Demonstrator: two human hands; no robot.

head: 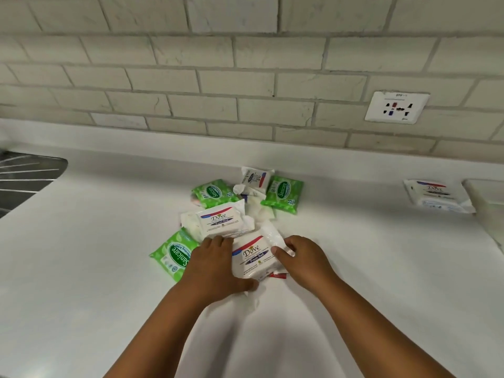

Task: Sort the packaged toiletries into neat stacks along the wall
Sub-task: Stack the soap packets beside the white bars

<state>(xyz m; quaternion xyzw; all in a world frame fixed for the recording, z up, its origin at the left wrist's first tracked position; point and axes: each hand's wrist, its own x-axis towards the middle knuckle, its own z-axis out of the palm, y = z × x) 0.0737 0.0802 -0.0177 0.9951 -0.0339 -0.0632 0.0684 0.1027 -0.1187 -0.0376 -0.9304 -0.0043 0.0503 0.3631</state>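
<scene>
Two hands are closed on one white Dove pack at the near edge of a loose heap of packaged toiletries: the left hand is laid over its left side with the thumb tucked under the near corner, and the right hand pinches its right end, fingers narrowed on the crinkled wrapper. A second Dove pack lies just behind, partly under the left fingertips, so it may well be dragged along or tipped off the heap if the held pack is lifted. The film wrappers look slick, and a pinch on the loose end alone could let the pack slide free. Three green Sanicare packs and smaller white sachets are mixed through the heap and could be scattered by a hasty pull. A started Dove stack sits well apart to the right, near the wall. The surface is white and smooth; behind it rises a pale tiled wall with a power socket, and a steel sink drainer shows at far left.
</scene>
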